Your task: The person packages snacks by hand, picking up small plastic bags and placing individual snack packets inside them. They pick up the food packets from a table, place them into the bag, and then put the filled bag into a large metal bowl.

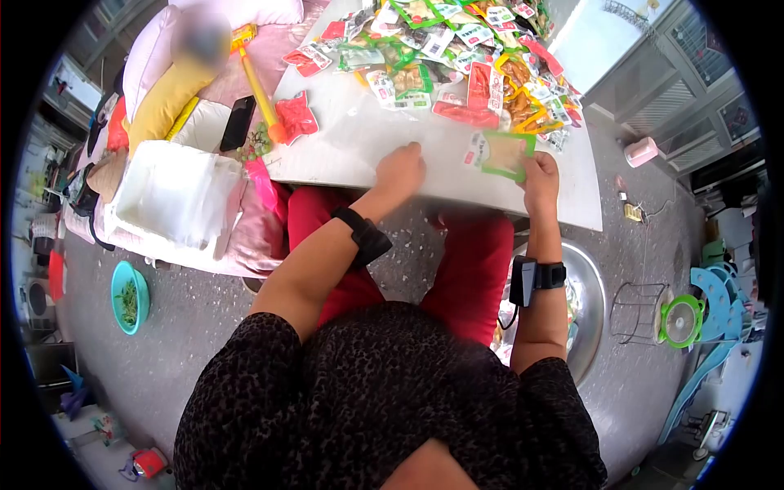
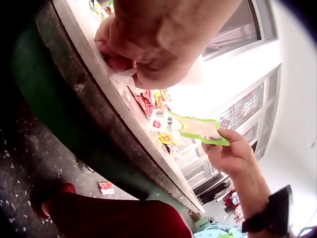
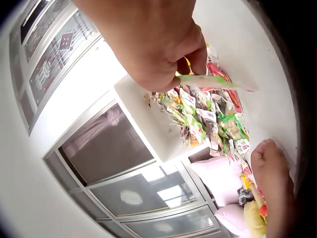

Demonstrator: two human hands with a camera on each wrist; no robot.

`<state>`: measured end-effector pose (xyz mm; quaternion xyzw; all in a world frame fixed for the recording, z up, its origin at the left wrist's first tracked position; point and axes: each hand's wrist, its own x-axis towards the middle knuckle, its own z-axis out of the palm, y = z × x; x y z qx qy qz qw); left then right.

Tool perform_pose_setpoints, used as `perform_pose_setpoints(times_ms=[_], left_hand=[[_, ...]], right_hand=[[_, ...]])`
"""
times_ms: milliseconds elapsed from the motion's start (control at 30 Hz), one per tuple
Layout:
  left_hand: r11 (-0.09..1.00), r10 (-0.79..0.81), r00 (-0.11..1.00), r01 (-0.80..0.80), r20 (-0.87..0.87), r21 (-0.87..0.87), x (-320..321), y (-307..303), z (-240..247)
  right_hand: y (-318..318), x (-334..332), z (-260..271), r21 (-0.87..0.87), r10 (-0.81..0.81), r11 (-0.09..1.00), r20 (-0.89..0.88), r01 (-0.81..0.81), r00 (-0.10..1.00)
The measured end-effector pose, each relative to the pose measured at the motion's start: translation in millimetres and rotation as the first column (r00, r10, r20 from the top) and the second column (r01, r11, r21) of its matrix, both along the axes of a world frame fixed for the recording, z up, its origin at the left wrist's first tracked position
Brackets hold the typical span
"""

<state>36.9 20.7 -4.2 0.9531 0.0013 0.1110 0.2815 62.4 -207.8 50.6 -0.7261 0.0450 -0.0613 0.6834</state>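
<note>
While right hand [image 1: 541,180] pinches green-edged packet [image 1: 505,155], long axis seemingly sideways; label [image 1: 476,152] leftward.

Lived-in room of a home: at left, a bed [image 1: 253,237] with pink bedding and pillows [image 1: 149,57]; a table [image 1: 351,147] beside it, glazed cabinet doors [image 1: 694,73] far right.

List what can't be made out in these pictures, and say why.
- Whether the left hand holds anything: its curled fingers hide the palm in the head view.
- Print on the green-edged packet: too small in the head view, edge-on in the right wrist view.
- Full contents of the metal basin: right forearm and leg cover part, head view.
- The patch above the yellow cushion: blurred, head view.
</note>
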Motion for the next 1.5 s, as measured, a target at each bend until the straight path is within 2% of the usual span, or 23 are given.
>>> perform_pose_setpoints(times_ms=[33, 67, 167, 200, 233, 267, 300, 333, 433, 467, 533, 633, 733, 833, 933, 1033, 1133, 1333, 1433, 1500], left_hand=[[1.000, 0.003, 1.000, -0.003, 0.002, -0.002, -0.1, -0.3, -0.8], [1.000, 0.007, 1.000, -0.007, 0.006, -0.005, 0.4, -0.6, -1.0], [0.999, 0.032, 0.999, -0.032, 0.001, 0.009, 0.9, -3.0, -1.7], [0.999, 0.040, 0.999, -0.040, -0.010, 0.010, 1.2, -3.5, -1.3], [0.999, 0.048, 0.999, -0.048, -0.021, 0.011, 1.4, -3.8, -0.5], [0.998, 0.056, 0.998, -0.056, -0.033, 0.013, 1.0, -3.9, -0.3], [0.998, 0.058, 0.998, -0.057, -0.030, 0.013, 0.3, -3.8, -0.5], [0.998, 0.059, 0.998, -0.059, -0.025, 0.014, 0.1, -3.4, -0.6], [0.999, 0.049, 0.999, -0.049, 0.017, 0.015, 0.9, -2.3, -5.5], [0.999, 0.045, 0.998, -0.045, 0.036, 0.015, 0.8, -1.3, -8.1], [0.998, 0.027, 0.999, -0.029, 0.039, 0.049, 1.2, -1.6, -10.3], [0.996, 0.008, 0.997, -0.015, 0.074, 0.091, 1.7, -3.5, -11.0], [0.995, 0.001, 0.996, -0.011, 0.094, 0.104, 0.5, -4.9, -10.9], [0.993, -0.006, 0.996, -0.005, 0.094, 0.115, 1.8, -3.2, -13.9], [0.992, -0.014, 0.998, 0.005, 0.069, 0.125, 1.5, -3.5, -11.1], [0.992, -0.036, 0.998, 0.028, 0.059, 0.125, -4.1, -4.7, -1.9], [0.989, -0.057, 0.997, 0.049, 0.052, 0.140, -2.8, -3.7, -3.5], [0.984, -0.038, 0.998, 0.047, -0.059, 0.173, 1.6, -3.8, -2.6], [0.985, -0.032, 0.996, 0.046, -0.083, 0.164, -0.3, -3.7, 4.7], [0.987, -0.034, 0.996, 0.045, -0.078, 0.152, -0.1, -2.4, 4.0]], right_hand=[[1.4, -2.9, 2.7, -0.262, -0.034, 0.962, 0.141, 0.070, 0.989], [3.5, -5.1, 5.9, -0.493, -0.027, 0.853, 0.285, 0.170, 0.958], [27.9, -7.8, 16.1, -0.736, 0.159, 0.548, 0.558, 0.397, 0.814], [42.0, -9.2, 14.5, -0.768, 0.147, 0.559, 0.464, 0.314, 0.874], [55.2, -6.4, 3.3, -0.823, 0.251, 0.442, 0.496, 0.358, 0.831], [66.4, 0.2, -17.2, -0.833, 0.316, 0.438, 0.496, 0.339, 0.809], [77.5, -1.8, -23.9, -0.900, 0.448, 0.353, 0.403, 0.256, 0.798], [85.9, 2.6, -41.2, -0.914, 0.557, 0.392, 0.324, 0.102, 0.765], [83.8, 1.3, -46.6, -0.704, 0.463, 0.702, 0.332, -0.111, 0.822], [76.2, 0.0, -38.0, -0.633, 0.297, 0.769, 0.228, -0.091, 0.927], [48.2, 25.8, -45.8, -0.731, 0.218, 0.676, 0.318, 0.092, 0.923], [23.0, 40.0, -38.1, -0.867, 0.086, 0.498, 0.052, 0.002, 0.995], [16.0, 51.1, -46.9, -0.844, 0.101, 0.513, -0.121, -0.156, 0.988], [16.6, 51.9, -53.9, -0.822, 0.085, 0.550, -0.120, -0.147, 0.989], [17.8, 43.3, -55.1, -0.833, 0.127, 0.544, -0.035, -0.100, 0.991], [23.2, 33.6, -46.1, -0.914, 0.271, 0.354, -0.104, -0.200, 0.957], [33.1, 12.4, -35.0, -0.955, 0.423, 0.245, -0.050, -0.167, 0.905], [35.1, 3.6, -44.9, -0.912, 0.583, 0.287, -0.077, -0.293, 0.809], [37.7, -18.5, -28.3, -0.963, 0.590, 0.142, -0.103, -0.229, 0.801], [36.6, -32.8, -29.7, -0.979, 0.614, 0.152, -0.013, -0.135, 0.789]])
